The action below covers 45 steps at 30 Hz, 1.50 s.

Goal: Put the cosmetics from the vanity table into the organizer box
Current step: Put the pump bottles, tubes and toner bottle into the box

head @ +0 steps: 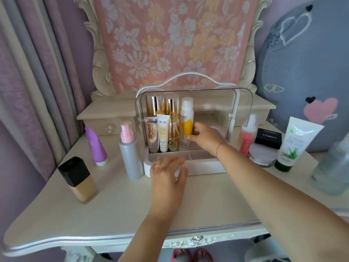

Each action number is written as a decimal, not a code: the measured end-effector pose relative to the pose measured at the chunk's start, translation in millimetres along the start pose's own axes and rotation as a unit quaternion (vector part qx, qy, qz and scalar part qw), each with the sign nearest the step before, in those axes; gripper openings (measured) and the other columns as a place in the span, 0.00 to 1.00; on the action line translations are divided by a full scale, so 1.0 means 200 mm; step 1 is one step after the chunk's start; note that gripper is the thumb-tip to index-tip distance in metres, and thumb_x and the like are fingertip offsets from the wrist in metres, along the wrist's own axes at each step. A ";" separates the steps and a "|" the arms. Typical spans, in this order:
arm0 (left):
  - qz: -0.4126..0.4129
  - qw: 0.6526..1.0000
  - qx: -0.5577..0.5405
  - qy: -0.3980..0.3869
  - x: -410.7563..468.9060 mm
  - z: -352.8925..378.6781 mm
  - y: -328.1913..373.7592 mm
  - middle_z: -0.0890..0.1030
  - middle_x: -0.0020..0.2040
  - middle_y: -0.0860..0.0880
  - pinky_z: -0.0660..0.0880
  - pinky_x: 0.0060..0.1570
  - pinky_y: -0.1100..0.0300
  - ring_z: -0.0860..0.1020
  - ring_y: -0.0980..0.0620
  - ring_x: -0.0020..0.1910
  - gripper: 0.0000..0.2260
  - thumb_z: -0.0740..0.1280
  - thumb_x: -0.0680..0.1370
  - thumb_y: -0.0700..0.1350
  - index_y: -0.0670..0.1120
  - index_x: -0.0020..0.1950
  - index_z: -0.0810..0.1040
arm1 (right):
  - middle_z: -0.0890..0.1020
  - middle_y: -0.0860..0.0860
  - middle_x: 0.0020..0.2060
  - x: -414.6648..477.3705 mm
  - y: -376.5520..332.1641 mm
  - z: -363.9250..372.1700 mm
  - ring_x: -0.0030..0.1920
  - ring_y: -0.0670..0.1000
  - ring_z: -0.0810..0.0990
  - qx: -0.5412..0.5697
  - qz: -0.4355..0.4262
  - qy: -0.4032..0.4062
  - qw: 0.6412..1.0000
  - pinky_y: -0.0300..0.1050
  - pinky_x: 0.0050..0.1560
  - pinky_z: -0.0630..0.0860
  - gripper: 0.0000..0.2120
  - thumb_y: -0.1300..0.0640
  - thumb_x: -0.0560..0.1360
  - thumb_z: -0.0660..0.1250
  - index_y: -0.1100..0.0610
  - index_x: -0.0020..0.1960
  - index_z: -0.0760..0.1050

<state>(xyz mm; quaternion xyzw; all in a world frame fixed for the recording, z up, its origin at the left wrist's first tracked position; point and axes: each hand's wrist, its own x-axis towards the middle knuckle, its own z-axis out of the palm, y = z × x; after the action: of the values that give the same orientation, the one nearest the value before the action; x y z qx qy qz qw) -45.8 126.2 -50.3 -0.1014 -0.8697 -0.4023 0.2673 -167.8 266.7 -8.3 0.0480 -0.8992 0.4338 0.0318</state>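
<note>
On the cream vanity table [117, 201], seen from the head camera, a clear-walled organizer box [241, 110] with a white base and a white carry handle stands open toward the person. Inside it, at the back left, gold-capped bottles [162, 104] stand upright; in front of them are a translucent tube [151, 135], a BB cream tube [162, 133] and a small gold bottle [173, 137], all upright in a row. To their right stands a white and yellow spray can [186, 118], and the right hand [204, 138] reaches into the box with its fingers wrapped around the can's lower part. The left hand [167, 171] lies flat with fingers spread and holding nothing, resting on the front edge of the box's white base beside the low divided tray. Outside the box on the left, a grey bottle with a pink spray top [130, 154] stands just beside the box, a purple cone-shaped bottle [96, 146] is farther left, and a foundation bottle with a black cap [78, 178] is nearer the table's front. On the right stand a pink pump bottle [246, 137], a black compact box [268, 138] resting on a round jar [261, 157], a white aloe tube [291, 144] with a green cap, and a clear bottle [332, 167] near the frame edge.
</note>
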 end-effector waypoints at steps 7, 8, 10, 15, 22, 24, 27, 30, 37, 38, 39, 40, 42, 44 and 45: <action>0.013 1.000 0.012 0.002 0.00 0.00 -0.01 0.81 0.52 0.50 0.69 0.57 0.45 0.75 0.46 0.53 0.06 0.67 0.76 0.42 0.46 0.51 0.82 | 0.78 0.53 0.61 -0.16 -0.01 -0.04 0.62 0.52 0.76 -0.027 -0.010 0.089 0.996 0.39 0.57 0.70 0.23 0.54 0.76 0.66 0.58 0.69 0.68; 0.016 1.000 0.012 0.003 0.00 0.00 -0.01 0.81 0.51 0.50 0.69 0.56 0.45 0.76 0.46 0.53 0.06 0.67 0.76 0.41 0.46 0.51 0.82 | 0.78 0.53 0.59 -0.21 0.00 -0.05 0.60 0.52 0.77 -0.018 -0.028 0.117 0.993 0.42 0.59 0.71 0.22 0.54 0.76 0.66 0.57 0.68 0.69; 0.019 1.000 0.012 0.007 0.00 0.01 -0.02 0.81 0.51 0.50 0.69 0.57 0.46 0.75 0.46 0.53 0.06 0.68 0.75 0.41 0.46 0.50 0.82 | 0.80 0.52 0.54 -0.33 0.03 -0.08 0.55 0.51 0.79 0.013 -0.063 0.175 0.982 0.47 0.59 0.76 0.17 0.57 0.75 0.67 0.56 0.63 0.74; 0.007 1.000 0.009 0.009 -0.01 0.00 0.01 0.81 0.52 0.48 0.68 0.58 0.49 0.75 0.45 0.54 0.07 0.67 0.75 0.40 0.44 0.51 0.82 | 0.82 0.52 0.50 -0.57 0.11 -0.12 0.49 0.51 0.81 0.069 -0.082 0.231 0.967 0.35 0.51 0.76 0.10 0.63 0.73 0.69 0.59 0.55 0.77; -0.017 0.993 -0.029 0.115 -0.06 -0.20 0.04 0.80 0.52 0.52 0.68 0.54 0.61 0.73 0.54 0.54 0.09 0.65 0.76 0.40 0.47 0.55 0.80 | 0.82 0.48 0.46 -0.76 0.09 -0.01 0.47 0.46 0.81 0.096 -0.114 0.193 0.970 0.32 0.50 0.75 0.09 0.63 0.73 0.70 0.56 0.53 0.78; -0.013 0.987 -0.015 0.159 -0.08 -0.29 0.02 0.79 0.50 0.54 0.67 0.51 0.65 0.72 0.56 0.52 0.08 0.65 0.76 0.40 0.48 0.53 0.79 | 0.82 0.46 0.45 -0.77 0.06 0.04 0.47 0.44 0.81 0.111 -0.125 0.182 0.969 0.28 0.50 0.74 0.09 0.62 0.73 0.70 0.54 0.52 0.78; -0.028 0.981 -0.009 0.192 -0.10 -0.38 -0.03 0.76 0.51 0.55 0.63 0.49 0.73 0.71 0.57 0.52 0.09 0.67 0.75 0.42 0.49 0.55 0.77 | 0.82 0.45 0.45 -0.77 0.01 0.12 0.47 0.44 0.81 0.128 -0.128 0.169 0.969 0.29 0.49 0.73 0.09 0.62 0.73 0.70 0.53 0.52 0.78; -0.086 0.975 -0.021 0.204 -0.08 -0.39 -0.11 0.73 0.58 0.50 0.64 0.54 0.68 0.70 0.54 0.57 0.19 0.70 0.73 0.45 0.48 0.62 0.71 | 0.82 0.45 0.46 -0.76 -0.03 0.19 0.47 0.45 0.80 0.140 -0.123 0.156 0.970 0.31 0.49 0.74 0.09 0.61 0.72 0.71 0.52 0.52 0.77; -0.195 0.970 -0.101 0.106 0.08 -0.29 -0.26 0.78 0.46 0.53 0.69 0.39 0.61 0.76 0.51 0.46 0.19 0.71 0.72 0.47 0.47 0.60 0.70 | 0.81 0.44 0.45 -0.76 -0.08 0.27 0.46 0.43 0.79 0.151 -0.118 0.140 0.971 0.23 0.44 0.71 0.09 0.60 0.72 0.71 0.49 0.50 0.76; -0.196 0.971 -0.095 0.104 0.09 -0.29 -0.28 0.78 0.42 0.54 0.69 0.35 0.62 0.77 0.50 0.42 0.14 0.71 0.72 0.47 0.48 0.54 0.72 | 0.81 0.45 0.45 -0.76 -0.08 0.27 0.46 0.43 0.79 0.154 -0.115 0.138 0.972 0.24 0.43 0.71 0.09 0.60 0.72 0.70 0.50 0.50 0.76; -0.193 0.971 -0.087 0.107 0.09 -0.29 -0.28 0.77 0.39 0.55 0.67 0.32 0.63 0.76 0.50 0.39 0.10 0.71 0.72 0.47 0.48 0.49 0.72 | 0.81 0.45 0.45 -0.76 -0.09 0.27 0.46 0.44 0.79 0.156 -0.112 0.136 0.972 0.24 0.43 0.72 0.09 0.60 0.72 0.70 0.51 0.50 0.77; -0.191 0.971 -0.084 0.115 0.08 -0.30 -0.27 0.77 0.37 0.55 0.66 0.30 0.64 0.75 0.50 0.37 0.09 0.71 0.72 0.47 0.49 0.46 0.72 | 0.81 0.46 0.46 -0.76 -0.09 0.27 0.46 0.45 0.80 0.157 -0.110 0.134 0.972 0.24 0.43 0.72 0.09 0.60 0.72 0.70 0.52 0.51 0.77; -0.187 0.967 -0.093 0.144 0.03 -0.31 -0.23 0.77 0.36 0.56 0.68 0.30 0.65 0.75 0.52 0.36 0.09 0.71 0.71 0.47 0.50 0.44 0.72 | 0.81 0.46 0.47 -0.77 -0.10 0.26 0.47 0.46 0.80 0.158 -0.110 0.124 0.973 0.25 0.45 0.73 0.10 0.60 0.72 0.71 0.53 0.52 0.77; -0.174 0.962 -0.101 0.184 -0.05 -0.32 -0.16 0.78 0.36 0.57 0.72 0.33 0.63 0.78 0.53 0.37 0.09 0.72 0.70 0.48 0.51 0.44 0.72 | 0.80 0.45 0.50 -0.78 -0.12 0.26 0.51 0.44 0.79 0.145 -0.129 0.098 0.976 0.27 0.48 0.73 0.14 0.59 0.71 0.72 0.51 0.56 0.76; -0.161 0.961 -0.110 0.195 -0.08 -0.33 -0.12 0.79 0.37 0.57 0.73 0.35 0.62 0.79 0.55 0.37 0.10 0.73 0.70 0.49 0.51 0.44 0.73 | 0.79 0.44 0.52 -0.79 -0.14 0.26 0.52 0.43 0.78 0.131 -0.146 0.078 0.977 0.29 0.52 0.74 0.17 0.59 0.71 0.73 0.50 0.58 0.75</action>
<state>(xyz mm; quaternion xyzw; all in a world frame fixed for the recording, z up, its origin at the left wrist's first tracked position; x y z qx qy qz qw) -16.3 61.7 -39.8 0.0917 -0.7561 -0.5451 0.3505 -8.5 218.1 -34.0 0.1487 -0.8124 0.5412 0.1579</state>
